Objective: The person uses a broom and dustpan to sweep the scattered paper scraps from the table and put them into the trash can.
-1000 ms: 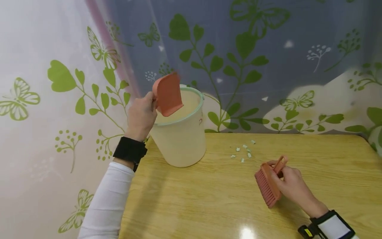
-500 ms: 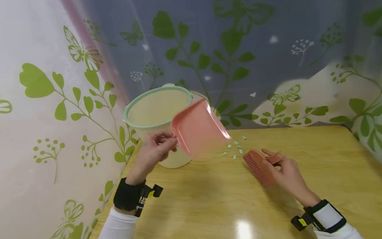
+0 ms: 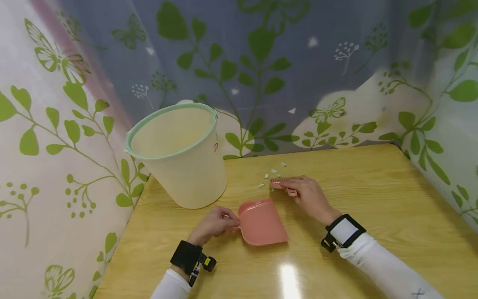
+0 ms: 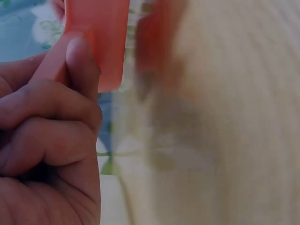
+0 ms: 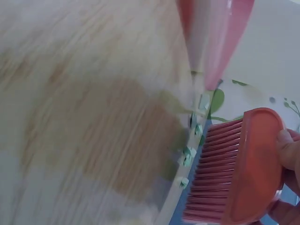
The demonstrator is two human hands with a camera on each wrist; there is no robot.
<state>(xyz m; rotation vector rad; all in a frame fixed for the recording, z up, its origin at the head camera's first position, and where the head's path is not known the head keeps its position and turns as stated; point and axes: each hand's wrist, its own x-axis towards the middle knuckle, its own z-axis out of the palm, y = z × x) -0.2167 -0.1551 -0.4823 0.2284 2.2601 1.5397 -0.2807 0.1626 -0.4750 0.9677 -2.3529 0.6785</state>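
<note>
In the head view my left hand [image 3: 214, 226] pinches the short handle of a pink dustpan [image 3: 263, 223], held low over the table with its flat lip to the right. The left wrist view shows thumb and fingers round the dustpan's handle [image 4: 54, 63]. My right hand [image 3: 311, 198] grips a small pink brush [image 3: 280, 182], its bristles right at the nearest of several pale green scraps [image 3: 266, 176] scattered behind the dustpan. From the right wrist, the brush [image 5: 258, 164] shows side-on, bristles beside the crumpled scraps [image 5: 187, 156]; part of that hand is outside the frame.
A tall cream bucket [image 3: 194, 176] with a mint rim stands on the left of the wood-grain table [image 3: 358, 178]. Behind it and at both sides hangs a curtain [image 3: 328, 25] printed with leaves and butterflies.
My left hand has brought the dustpan from over the bucket's mouth down to the table, turning its lip rightward. My right hand has moved the brush leftward to the scraps. The head view has shifted right.
</note>
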